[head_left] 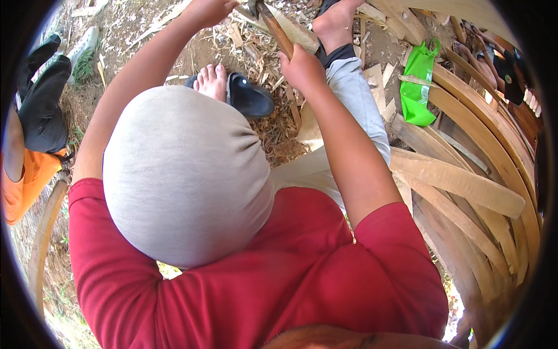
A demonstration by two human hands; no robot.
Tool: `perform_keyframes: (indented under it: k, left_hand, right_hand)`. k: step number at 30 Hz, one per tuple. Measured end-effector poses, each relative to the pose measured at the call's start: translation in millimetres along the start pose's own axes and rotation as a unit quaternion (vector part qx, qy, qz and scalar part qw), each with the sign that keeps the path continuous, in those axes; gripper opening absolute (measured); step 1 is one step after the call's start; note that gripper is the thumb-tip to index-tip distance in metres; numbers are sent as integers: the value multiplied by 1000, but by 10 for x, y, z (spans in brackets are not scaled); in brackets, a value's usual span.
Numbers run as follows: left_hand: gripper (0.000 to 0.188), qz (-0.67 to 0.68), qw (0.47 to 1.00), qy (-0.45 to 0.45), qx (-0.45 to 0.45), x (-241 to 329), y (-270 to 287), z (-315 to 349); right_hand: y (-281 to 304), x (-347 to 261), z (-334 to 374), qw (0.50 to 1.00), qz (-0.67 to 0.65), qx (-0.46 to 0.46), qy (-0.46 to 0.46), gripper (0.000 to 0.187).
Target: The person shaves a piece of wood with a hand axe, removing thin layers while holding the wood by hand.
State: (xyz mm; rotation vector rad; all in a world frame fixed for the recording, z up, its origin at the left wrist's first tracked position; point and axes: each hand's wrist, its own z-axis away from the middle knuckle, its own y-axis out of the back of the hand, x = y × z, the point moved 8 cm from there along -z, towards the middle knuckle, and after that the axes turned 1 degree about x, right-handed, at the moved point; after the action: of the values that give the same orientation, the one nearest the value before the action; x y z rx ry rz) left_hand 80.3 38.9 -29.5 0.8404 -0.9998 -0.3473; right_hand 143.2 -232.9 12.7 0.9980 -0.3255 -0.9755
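Observation:
At the top of the head view, my right hand [303,67] is wrapped round the brown handle of a wooden-handled tool [275,29]. Its dark metal head is partly cut off by the upper edge, so I cannot tell its kind. Fingers curled, my left hand [210,11] is up at the same edge, just left of the tool's head; whatever it grips is hidden. A pale piece of wood [297,30] lies beneath the tool. My bent left knee in grey cloth [186,174] rises large in front. My bare left foot [210,82] is beside a dark clog [250,96].
Wood chips [192,38] litter the ground. Several long curved timbers [465,180] are stacked at the right, with a bright green bag [417,87] on them. At the left is a person in orange clothing [29,186]; other people [494,64] are at the far right.

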Motion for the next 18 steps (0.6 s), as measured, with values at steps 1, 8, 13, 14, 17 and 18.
perform_keyframes:
  k: [1,8,13,14,17,18]
  left_hand:
    - [28,36,998,36,-49,-79,-49,-15]
    - [31,6,1000,14,-5,-26,-14,-12]
    - [33,68,994,79,-43,-112,-3,14]
    - [32,49,997,53,-19,-79,84,-87]
    - [30,58,996,51,-40,-101,40,-23]
    - [30,74,994,69,-43,-122,39,-23]
  right_hand:
    - [-1,43,-64,1000,6,-18,10,45]
    - [-104,77,-62,999,31,-26,6,45]
    - [93,1,-56,1000,-18,-8,18,46]
    - [115,0,-93,1000,-26,1,10,47]
    - [67,-40,-103,1000,-4,1,21,48]
    - [45,-62,-103,999,12,-4,30,48]
